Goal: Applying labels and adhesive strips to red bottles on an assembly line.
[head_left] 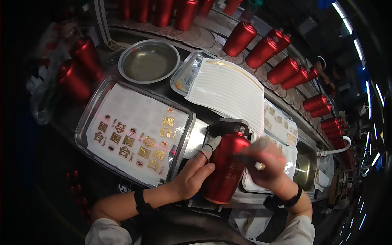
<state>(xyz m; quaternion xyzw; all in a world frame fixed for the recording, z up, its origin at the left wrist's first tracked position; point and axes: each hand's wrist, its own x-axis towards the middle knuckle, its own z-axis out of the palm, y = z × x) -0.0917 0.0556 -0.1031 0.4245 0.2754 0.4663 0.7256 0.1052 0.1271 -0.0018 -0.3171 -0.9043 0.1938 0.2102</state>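
A shiny metallic red bottle [226, 171] leans in front of me on a dark stand [216, 127], its neck pointing away. My left hand [194, 173] grips its left side, with the thumb along the near surface and a whitish cover on one finger. On the bottle's right side, my right hand [267, 163] is closed and smeared by motion. A dark, blurred object juts from its fingers against the bottle; its kind cannot be made out. To the left, a metal tray [83, 136] carries a white sheet [134, 100] with gold character decals and small red emblems.
A round metal basin [149, 63] of liquid stands beyond the tray. White striped sheets [228, 87] cover a second metal tray [181, 79]. More red bottles [241, 38] line a conveyor [200, 36] across the back. At right is a sink [304, 163] with a white faucet [339, 149].
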